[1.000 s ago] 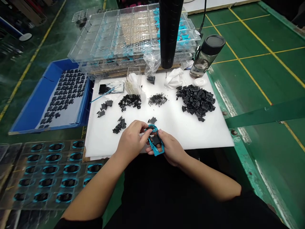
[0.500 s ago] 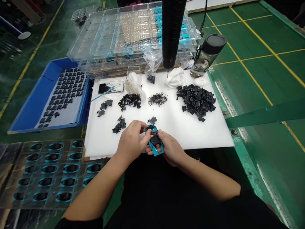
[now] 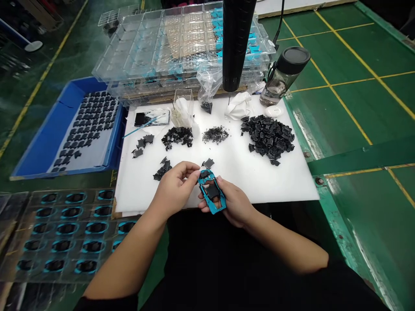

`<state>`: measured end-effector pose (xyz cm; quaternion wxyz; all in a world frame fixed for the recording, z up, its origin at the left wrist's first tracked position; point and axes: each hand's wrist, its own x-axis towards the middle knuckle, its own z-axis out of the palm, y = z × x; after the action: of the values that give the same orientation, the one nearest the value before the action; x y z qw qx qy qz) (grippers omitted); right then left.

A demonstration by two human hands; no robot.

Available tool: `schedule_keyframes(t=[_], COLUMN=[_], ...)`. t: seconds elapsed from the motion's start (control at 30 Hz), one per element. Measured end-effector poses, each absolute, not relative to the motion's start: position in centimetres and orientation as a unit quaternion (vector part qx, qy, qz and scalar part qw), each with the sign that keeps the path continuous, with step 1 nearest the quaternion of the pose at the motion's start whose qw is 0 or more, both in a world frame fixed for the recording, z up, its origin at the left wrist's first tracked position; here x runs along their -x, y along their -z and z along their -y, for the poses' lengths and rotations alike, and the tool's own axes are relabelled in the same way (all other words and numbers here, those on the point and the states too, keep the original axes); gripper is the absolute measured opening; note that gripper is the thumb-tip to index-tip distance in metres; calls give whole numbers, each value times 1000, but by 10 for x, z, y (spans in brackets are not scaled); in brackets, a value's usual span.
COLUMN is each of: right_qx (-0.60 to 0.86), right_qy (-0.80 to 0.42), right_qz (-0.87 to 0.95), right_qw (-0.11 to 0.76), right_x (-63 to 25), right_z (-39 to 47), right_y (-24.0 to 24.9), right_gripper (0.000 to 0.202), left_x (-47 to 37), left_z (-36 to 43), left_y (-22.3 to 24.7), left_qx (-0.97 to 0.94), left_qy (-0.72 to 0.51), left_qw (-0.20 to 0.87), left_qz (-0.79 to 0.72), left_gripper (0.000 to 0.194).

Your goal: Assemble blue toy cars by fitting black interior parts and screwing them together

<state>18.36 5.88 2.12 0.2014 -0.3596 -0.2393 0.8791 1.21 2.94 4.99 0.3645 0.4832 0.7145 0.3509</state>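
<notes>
My right hand (image 3: 234, 199) is wrapped round a blue plastic frame (image 3: 221, 204), tilted over the front edge of the white board. Black parts sit inside the frame: a larger square one (image 3: 212, 191) in the middle and a smaller one at the far end. With thumb and forefinger together, my left hand (image 3: 177, 188) pinches the frame's far left rim. Just beyond the frame lies a loose black piece (image 3: 208, 163). A small heap of black clips (image 3: 162, 169) is left of it, partly behind my left hand.
On the white board (image 3: 139, 185) are a pile of black parts (image 3: 269, 139), tiny black screws or pins (image 3: 215, 134) and more clips (image 3: 177, 137). A black electric screwdriver (image 3: 236, 47) hangs above. A bottle (image 3: 285, 75), clear trays (image 3: 136, 56) and a blue bin (image 3: 35, 151) surround it.
My left fingers have drawn back to the left from over the frame's far end to its rim, uncovering the small black part there. My right hand keeps its hold.
</notes>
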Motion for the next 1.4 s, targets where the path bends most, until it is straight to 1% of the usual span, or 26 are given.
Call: schedule_keyframes(t=[0.07, 0.2, 0.33, 0.43, 0.6, 0.67, 0.8, 0.87, 1.0, 1.07, 1.13, 1.2, 1.27, 1.33, 1.4], right_qx=[352, 335, 333, 343, 361, 363, 366, 372, 380, 384, 389, 393, 397, 402, 403], right_qy=[-884, -890, -888, -877, -853, -847, -839, -833, -823, -824, -826, -827, -829, -831, -830], right_qz=[233, 236, 263, 296, 327, 331, 331, 332, 340, 339, 337, 333, 326, 321, 322], right_qw=[202, 201, 178, 163, 188, 205, 231, 240, 251, 241, 231, 227, 220, 213, 213], right_x=[-184, -185, -187, -188, -188, -189, -194, -196, -195, -193, -191, -189, -188, -187, -186], right_z=[-59, -61, -66, -68, -68, -70, -78, -82, -84, -83, -81, -81, -82, -83, -85], right_y=[-23, -26, -30, -32, -32, -32, -29, -27, -26, -27, -29, -31, -30, -28, -25], right_gripper=[37, 32, 25, 27, 28, 27, 26, 26, 22, 20, 19, 17, 16, 14, 13], left_x=[-10, -10, -13, -17, -15, -6, 18, 24, 20, 16, 14, 17, 22, 29, 33], left_z=[-30, -31, -31, -30, -31, -33, -49, -66, -117, -140, -154, -155, -145, -129, -113], left_y=[-48, -49, -55, -58, -57, -55, -48, -44, -35, -31, -28, -26, -26, -27, -29], left_qx=[-480, -495, -537, -555, -564, -547, -455, -458, -530, -549, -554, -560, -567, -554, -530], left_qy=[-349, -337, -334, -339, -341, -364, -401, -384, -322, -287, -266, -278, -359, -474, -544], left_qw=[377, 364, 364, 375, 376, 349, 257, 208, 107, 73, 61, 70, 104, 174, 269], left_qz=[-712, -713, -684, -660, -652, -668, -752, -774, -777, -782, -787, -777, -734, -662, -592], left_gripper=[23, 24, 22, 23, 25, 24, 31, 34, 42, 38, 30, 27, 34, 43, 48])
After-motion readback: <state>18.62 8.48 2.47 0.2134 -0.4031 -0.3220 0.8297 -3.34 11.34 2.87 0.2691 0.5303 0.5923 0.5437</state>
